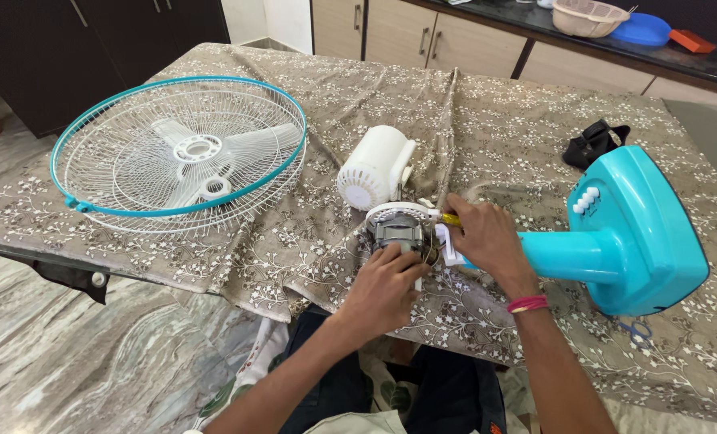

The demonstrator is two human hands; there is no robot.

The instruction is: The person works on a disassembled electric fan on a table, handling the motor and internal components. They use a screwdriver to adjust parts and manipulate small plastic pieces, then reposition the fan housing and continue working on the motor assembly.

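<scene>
Fan grille [178, 153]: white wire, teal rim, lying flat at the left end of the table, with the white fan blades [198, 157] visible beneath its wires. Tablecloth [519, 137]: brown-grey with a pale floral print, covering the table and hanging over its near edge. Motor cover [374, 167]: white ribbed plastic shell, resting on its side near the table's middle, just behind the motor and apart from it. Fan motor [400, 229]: bare grey metal core with a white round front plate, lying at the near edge of the table, still joined to the stand's neck. Left hand [383, 289]: closed around the motor from below and in front, steadying it. Right hand [487, 237]: curled over the joint between motor and neck, gripping what appears to be a yellow-handled screwdriver [452, 219]; only a short length of the handle shows, so the tip is hidden. Both hands sit close together, nearly touching. Fan stand [624, 233]: teal plastic, lying on its side to the right, its neck pointing left toward the motor and white push-buttons on its base. Black pouch [593, 143]: behind the stand, well apart from the hands.
</scene>
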